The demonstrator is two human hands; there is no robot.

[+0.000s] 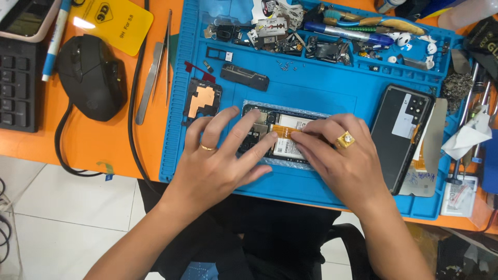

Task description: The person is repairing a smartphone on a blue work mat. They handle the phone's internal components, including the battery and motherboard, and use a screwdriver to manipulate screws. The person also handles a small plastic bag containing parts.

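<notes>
An opened phone [282, 129] lies face down on the blue repair mat [321, 85], its battery and an orange flex ribbon [284, 133] exposed. My left hand [220, 161], wearing a thin ring, rests spread over the phone's left part, fingertips on the board. My right hand [342, 155], with a gold ring, presses its fingertips on the orange ribbon over the battery. Both hands touch the phone; neither lifts anything.
A phone back cover [399, 135] lies right of the hands. A copper-faced shield plate [202, 98] and black bracket [245, 77] sit left and above. Small parts and pens fill the mat's top trays. Tweezers [150, 83], mouse [92, 77] and keyboard [18, 91] lie on the orange desk.
</notes>
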